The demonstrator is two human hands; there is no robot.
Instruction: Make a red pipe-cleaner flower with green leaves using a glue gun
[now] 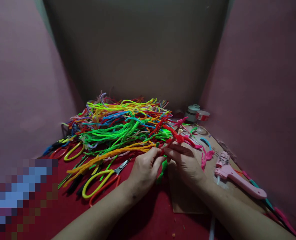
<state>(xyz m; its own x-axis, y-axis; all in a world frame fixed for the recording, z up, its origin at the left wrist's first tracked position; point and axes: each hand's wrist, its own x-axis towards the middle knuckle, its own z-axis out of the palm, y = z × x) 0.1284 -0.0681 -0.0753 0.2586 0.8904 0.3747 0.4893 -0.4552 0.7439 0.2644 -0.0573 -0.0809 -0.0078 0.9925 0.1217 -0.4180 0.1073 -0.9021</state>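
Note:
My left hand (146, 166) and my right hand (185, 163) meet near the middle, both with fingers pinched on a red pipe-cleaner piece (179, 137). Its fuzzy red arms spread above the fingers, with a small pale tip among them. A green pipe-cleaner part (163, 168) hangs below, between the hands. The fingers hide where the parts join. To the left of my left hand lie scissors (98, 184) with one yellow and one red handle. Orange pipe cleaners (113, 155) stretch out just behind these scissors.
A large heap of colourful pipe cleaners (115, 131) covers the back. Another pair of scissors (73, 152) lies left. A pink glue gun (240, 182) and a pink pipe-cleaner piece (207, 157) rest on brown board (187, 200) at right. Behind stand a jar (193, 113) and a tape roll (203, 115).

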